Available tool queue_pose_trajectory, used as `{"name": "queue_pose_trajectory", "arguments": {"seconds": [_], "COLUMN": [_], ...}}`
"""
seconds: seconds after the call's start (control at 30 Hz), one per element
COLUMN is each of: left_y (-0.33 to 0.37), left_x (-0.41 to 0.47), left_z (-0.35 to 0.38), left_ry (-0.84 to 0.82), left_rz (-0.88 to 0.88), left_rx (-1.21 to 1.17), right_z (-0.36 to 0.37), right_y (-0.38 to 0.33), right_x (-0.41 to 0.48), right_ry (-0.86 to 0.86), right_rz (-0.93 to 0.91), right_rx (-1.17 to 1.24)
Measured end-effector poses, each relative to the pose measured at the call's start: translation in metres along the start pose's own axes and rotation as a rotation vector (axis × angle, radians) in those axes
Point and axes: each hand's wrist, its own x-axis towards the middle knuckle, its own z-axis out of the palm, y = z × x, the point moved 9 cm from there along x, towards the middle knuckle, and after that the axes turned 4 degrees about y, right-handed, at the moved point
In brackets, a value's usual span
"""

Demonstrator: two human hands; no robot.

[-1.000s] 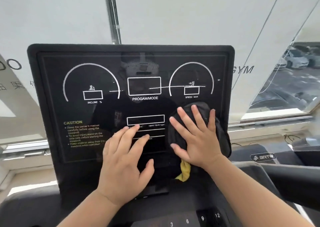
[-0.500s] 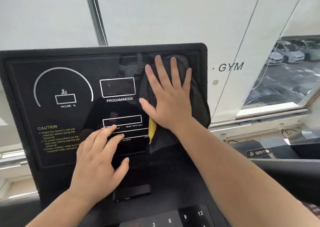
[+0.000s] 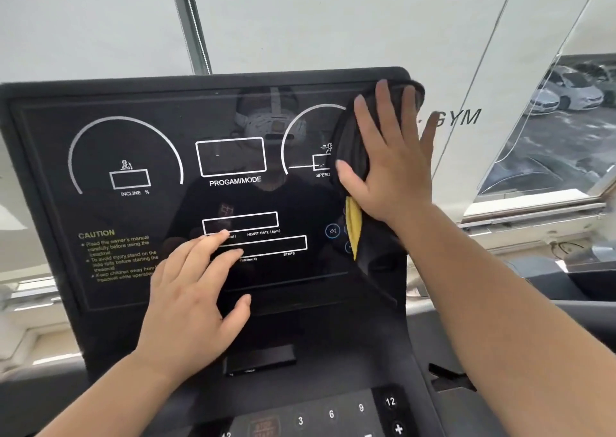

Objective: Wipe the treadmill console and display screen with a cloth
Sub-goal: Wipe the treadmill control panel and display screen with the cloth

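While the right hand (image 3: 390, 163) presses flat with straight, spread fingers, the cloth (image 3: 350, 146) lies under it at the upper right corner of the screen (image 3: 266, 196), its top reaching past the frame's edge. The cloth is black, and its long axis runs top to bottom along the screen's right side, with a yellow corner (image 3: 353, 226) pointing down below the palm. The left hand (image 3: 196, 300) rests flat on the screen's lower middle, fingers straight and slightly apart, thumb out to the side. Below, the console (image 3: 333, 363) carries a numbered keypad (image 3: 333, 413).
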Motion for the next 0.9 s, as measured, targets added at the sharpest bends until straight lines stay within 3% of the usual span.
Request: {"name": "queue_pose_trajectory", "arguments": {"seconds": [0.17,0.23,0.4,0.5,0.6,0.77,0.9], "left_y": [0.007,0.009,0.009,0.006,0.000,-0.005,-0.009], "left_x": [0.005,0.006,0.003,-0.001,-0.002,-0.001,-0.003], "left_z": [-0.004,-0.005,0.001,-0.001,-0.002,-0.006,-0.016], "left_ry": [0.053,0.070,0.057,0.050,0.021,-0.019,0.024], "left_rz": [-0.041,-0.069,-0.042,-0.008,0.005,0.006,-0.031], "left_rx": [-0.033,-0.033,-0.015,-0.034,-0.064,-0.147,-0.245], "right_z": [-0.009,-0.007,0.018,0.031,0.032,0.013,0.005], "right_y": [-0.026,-0.043,-0.095,-0.085,-0.052,-0.026,-0.062], "right_x": [0.052,0.044,-0.053,-0.111,-0.113,-0.037,0.017], "right_ry": [0.031,0.041,-0.039,-0.058,-0.069,-0.058,-0.009], "right_rz": [0.217,0.219,-0.101,-0.189,-0.104,0.225,0.248], "right_rx": [0.018,0.015,0.017,-0.008,-0.042,-0.005,0.018]}}
